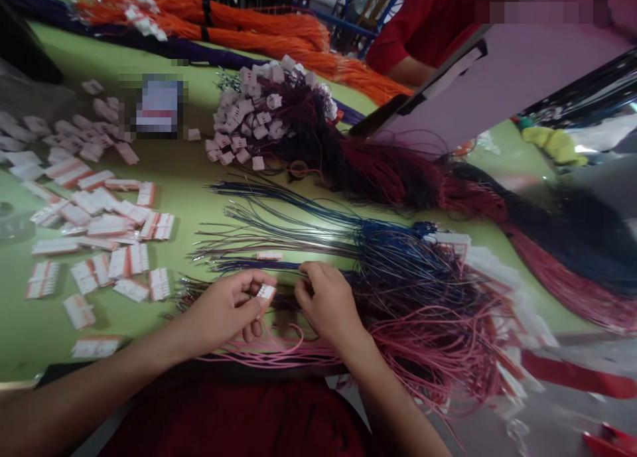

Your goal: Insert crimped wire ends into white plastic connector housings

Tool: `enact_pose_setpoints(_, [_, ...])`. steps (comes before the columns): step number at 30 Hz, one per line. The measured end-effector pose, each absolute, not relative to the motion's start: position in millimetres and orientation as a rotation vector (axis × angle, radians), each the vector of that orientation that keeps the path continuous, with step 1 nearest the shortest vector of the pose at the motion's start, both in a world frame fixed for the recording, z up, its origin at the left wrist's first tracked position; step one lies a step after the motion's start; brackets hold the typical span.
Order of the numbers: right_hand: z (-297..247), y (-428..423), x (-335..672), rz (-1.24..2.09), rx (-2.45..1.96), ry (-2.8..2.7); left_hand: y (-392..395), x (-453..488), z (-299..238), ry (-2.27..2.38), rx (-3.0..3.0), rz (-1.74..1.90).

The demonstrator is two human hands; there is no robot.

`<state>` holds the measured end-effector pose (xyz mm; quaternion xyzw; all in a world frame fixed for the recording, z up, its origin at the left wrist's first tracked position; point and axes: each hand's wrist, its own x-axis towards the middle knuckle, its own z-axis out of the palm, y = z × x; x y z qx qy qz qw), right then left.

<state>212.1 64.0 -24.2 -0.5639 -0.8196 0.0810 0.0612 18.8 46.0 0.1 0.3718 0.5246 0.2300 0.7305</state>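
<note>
My left hand (233,306) is closed around a small white-and-orange connector housing (267,291), with its slotted end facing up. A pink wire (300,337) loops between my hands, apparently running to that housing. My right hand (328,301) is curled, thumb and fingertips together, over dark purple wires (286,266); whether a wire is pinched there is hidden. Just beyond both hands lies another connector housing (269,255). Blue wires (388,245) with bare metal tips fan toward the left, and a pink wire bundle (438,344) spreads to the right.
Many loose white-and-orange housings (112,225) cover the table's left side. Beyond lie a small box (159,105), a bundle of white-plugged dark red wires (269,109) and orange wire bundles (259,29). Someone in a red sleeve (413,26) is across the table, behind a pale panel (497,79).
</note>
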Motion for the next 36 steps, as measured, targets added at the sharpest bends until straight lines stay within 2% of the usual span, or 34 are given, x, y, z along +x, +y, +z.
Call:
enact_pose_setpoints(5, [-15.2, 68.4, 203.6, 0.292, -1.588, -2.692, 47.3, 16.1, -7.4, 1.160, 0.790, 0.533])
enact_pose_setpoints(8, [-7.8, 73.8, 205.5, 0.363, -1.499, -2.628, 48.9, 12.0, -6.0, 1.138, 0.769, 0.559])
enact_pose_setpoints(14, [-19.8, 99.2, 199.0, -0.078, -1.679, -2.539, 50.4, 9.4, -5.1, 1.156, 0.702, 0.542])
enact_pose_setpoints(18, [-30.8, 105.9, 196.6, -0.141, -1.705, -2.581, 50.8, 8.2, -6.1, 1.163, 0.690, 0.505])
enact_pose_setpoints(24, [-15.9, 101.0, 212.7, 0.242, -1.598, -2.318, 53.0, 3.4, -5.9, 1.150, 0.644, 0.493])
enact_pose_setpoints(32, [14.1, 86.6, 174.1, 0.910, -1.105, -2.135, 52.5, 3.7, -11.2, 1.085, 0.539, 0.577])
enact_pose_setpoints(36, [10.3, 84.9, 181.4, 0.987, -1.389, -1.963, 52.0, 2.9, -11.3, 1.083, 0.534, 0.603])
